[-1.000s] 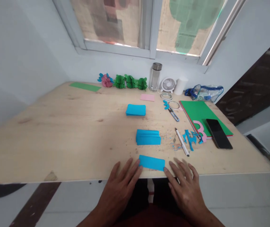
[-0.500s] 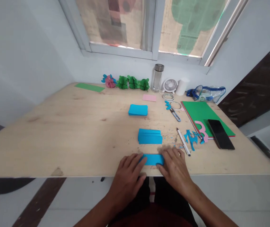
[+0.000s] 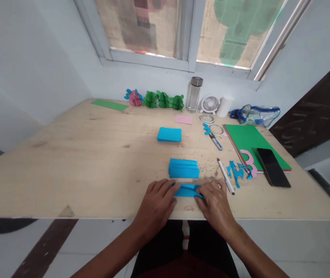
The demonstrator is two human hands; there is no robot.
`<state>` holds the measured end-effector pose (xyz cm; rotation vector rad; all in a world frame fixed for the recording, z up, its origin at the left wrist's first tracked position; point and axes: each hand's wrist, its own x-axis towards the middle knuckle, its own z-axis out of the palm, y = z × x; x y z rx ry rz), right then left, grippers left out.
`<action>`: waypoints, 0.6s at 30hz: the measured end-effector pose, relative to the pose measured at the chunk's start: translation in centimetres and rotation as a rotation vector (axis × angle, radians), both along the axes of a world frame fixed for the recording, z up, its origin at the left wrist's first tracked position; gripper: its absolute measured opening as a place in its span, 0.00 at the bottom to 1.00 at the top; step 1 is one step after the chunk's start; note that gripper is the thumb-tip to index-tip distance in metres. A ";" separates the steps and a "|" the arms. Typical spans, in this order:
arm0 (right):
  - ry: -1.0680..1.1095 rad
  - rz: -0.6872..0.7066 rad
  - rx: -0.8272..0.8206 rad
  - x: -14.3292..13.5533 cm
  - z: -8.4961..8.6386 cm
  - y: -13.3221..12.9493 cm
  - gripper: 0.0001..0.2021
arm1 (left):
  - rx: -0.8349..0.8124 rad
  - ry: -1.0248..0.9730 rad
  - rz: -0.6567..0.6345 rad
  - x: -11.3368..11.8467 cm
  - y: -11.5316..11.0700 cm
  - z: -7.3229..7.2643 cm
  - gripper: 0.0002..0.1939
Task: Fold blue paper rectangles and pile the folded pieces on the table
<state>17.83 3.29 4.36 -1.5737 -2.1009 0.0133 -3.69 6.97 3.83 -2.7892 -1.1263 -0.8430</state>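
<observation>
At its left end, the blue strip (image 3: 186, 192) is being covered by the bent fingers of the left hand (image 3: 159, 200); whether it is being pinched there or only pressed cannot be told. Its right end is being grasped between thumb and fingers by the right hand (image 3: 214, 199), and the paper is being held in a raised bend. The strip is being held just on the near side of the fanned blue pile (image 3: 183, 168). To the right of that pile, a white pen (image 3: 226, 177), then blue scraps (image 3: 236, 173) and a pink cut-out (image 3: 249, 162) are lying; farther right, a green sheet (image 3: 246, 137) is being partly covered by a black phone (image 3: 273, 167). Beyond the pile, a blue stack (image 3: 169, 134) is lying, and farther beyond it a pink card (image 3: 183, 119), green paper figures (image 3: 163, 99) and a lidded bottle (image 3: 193, 95) are being seen.
</observation>
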 end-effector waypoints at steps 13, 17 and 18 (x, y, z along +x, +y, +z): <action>-0.162 -0.108 0.071 -1.0 -0.8 5.0 0.03 | 0.122 0.133 0.071 1.4 4.0 -1.1 0.20; -0.209 -0.104 0.084 -1.0 -0.2 6.5 0.05 | 0.078 0.177 0.089 1.5 6.0 -1.2 0.20; -0.221 -0.101 0.088 -1.0 0.0 6.9 0.06 | 0.069 0.182 0.097 1.6 6.5 -1.2 0.20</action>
